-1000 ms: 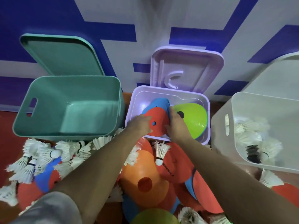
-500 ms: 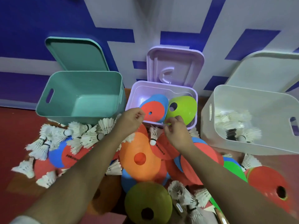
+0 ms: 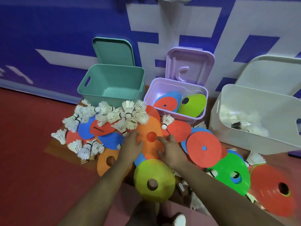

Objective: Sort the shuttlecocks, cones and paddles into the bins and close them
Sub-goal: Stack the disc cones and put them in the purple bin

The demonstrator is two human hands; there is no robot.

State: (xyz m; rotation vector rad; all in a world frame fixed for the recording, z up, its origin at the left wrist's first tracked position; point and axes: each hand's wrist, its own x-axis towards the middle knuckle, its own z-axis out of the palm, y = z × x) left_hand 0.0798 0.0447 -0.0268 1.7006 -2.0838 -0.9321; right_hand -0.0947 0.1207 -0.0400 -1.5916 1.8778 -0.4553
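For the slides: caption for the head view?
Left hand and right hand touch an orange plastic disc cone near the open lilac plastic bin.

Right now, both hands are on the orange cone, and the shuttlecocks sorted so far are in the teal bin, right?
Not quite. In the head view the teal bin shows nothing inside; the sorted shuttlecocks are in the white bin. The left hand and right hand are indeed on the orange cone.

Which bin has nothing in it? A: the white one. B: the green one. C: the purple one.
B: the green bin shows only its bare floor, while the purple bin holds cones and the white bin holds shuttlecocks.
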